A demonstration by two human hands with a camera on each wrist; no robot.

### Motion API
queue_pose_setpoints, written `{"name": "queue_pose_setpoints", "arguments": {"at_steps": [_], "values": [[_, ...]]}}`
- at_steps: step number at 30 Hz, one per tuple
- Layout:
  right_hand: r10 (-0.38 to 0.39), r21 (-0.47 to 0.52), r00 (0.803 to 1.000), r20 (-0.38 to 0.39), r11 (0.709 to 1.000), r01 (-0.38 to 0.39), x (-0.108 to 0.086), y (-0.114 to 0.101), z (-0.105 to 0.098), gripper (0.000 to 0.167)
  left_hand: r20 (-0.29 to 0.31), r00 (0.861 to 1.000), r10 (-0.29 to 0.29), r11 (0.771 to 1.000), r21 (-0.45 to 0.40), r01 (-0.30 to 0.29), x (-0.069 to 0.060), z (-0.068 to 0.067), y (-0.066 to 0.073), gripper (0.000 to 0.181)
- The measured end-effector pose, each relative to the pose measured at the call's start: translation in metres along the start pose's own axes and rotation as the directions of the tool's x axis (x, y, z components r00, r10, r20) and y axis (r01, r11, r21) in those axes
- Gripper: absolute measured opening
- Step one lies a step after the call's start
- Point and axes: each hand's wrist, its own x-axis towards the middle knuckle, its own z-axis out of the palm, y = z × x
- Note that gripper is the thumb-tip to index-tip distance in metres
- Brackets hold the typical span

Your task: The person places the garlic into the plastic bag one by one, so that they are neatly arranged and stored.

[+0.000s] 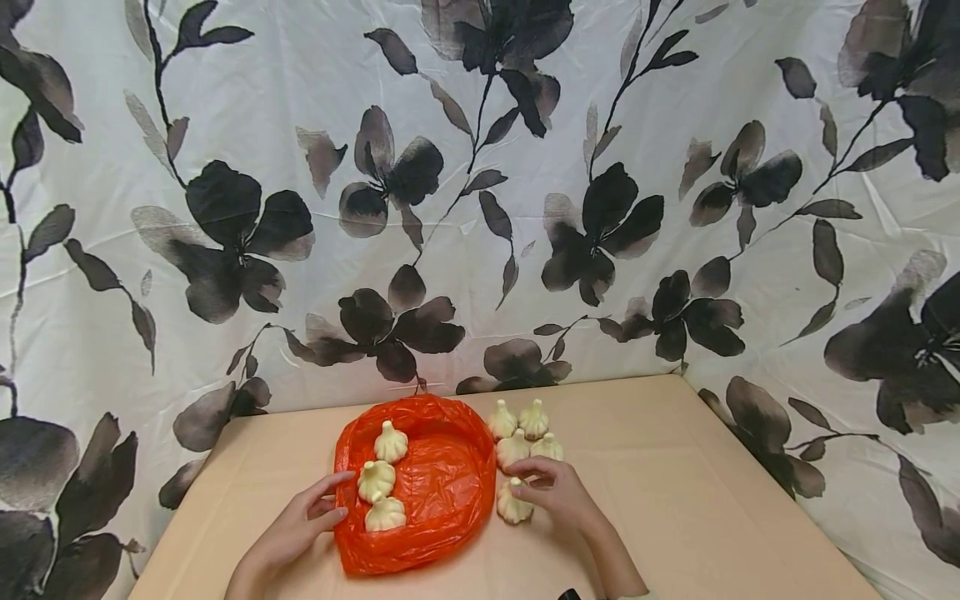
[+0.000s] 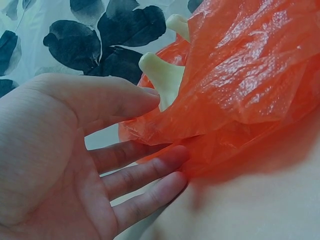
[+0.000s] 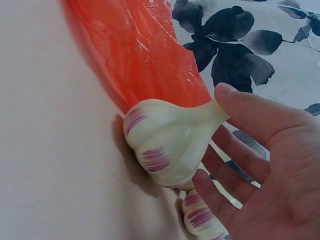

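An open red plastic bag lies on the table, with three pale garlic bulbs along its left inner side. At its left edge, the left hand touches the plastic with thumb and fingers spread apart; in the left wrist view the fingers are extended against the red bag, beside a bulb's stem. Right of the bag, the right hand holds a garlic bulb by its stem end. The right wrist view has the thumb on the stem of this purple-streaked bulb, fingers partly behind it.
Several other garlic bulbs stand grouped just beyond the right hand, close to the bag's right edge. The beige tabletop extends right and left. A white cloth with dark flowers hangs behind the table.
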Motion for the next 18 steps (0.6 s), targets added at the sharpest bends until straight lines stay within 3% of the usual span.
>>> {"name": "queue_pose_setpoints", "arguments": {"at_steps": [5,12,18], "values": [[-0.032,0.012,0.999,-0.007,0.999,0.032,0.000,0.009,-0.001,0.031,0.001,1.000,0.018,1.000,-0.003,-0.018,-0.001,0.000,0.000,0.058],[-0.145,0.034,0.989,-0.029,0.989,0.146,0.000,0.018,-0.001,0.030,0.027,0.998,0.053,0.999,-0.010,-0.052,0.001,-0.001,-0.002,0.057],[-0.174,0.062,0.982,-0.073,0.982,0.179,0.001,0.018,0.001,0.030,0.024,0.998,0.051,0.999,-0.002,-0.051,0.001,-0.001,-0.001,0.057]]}}
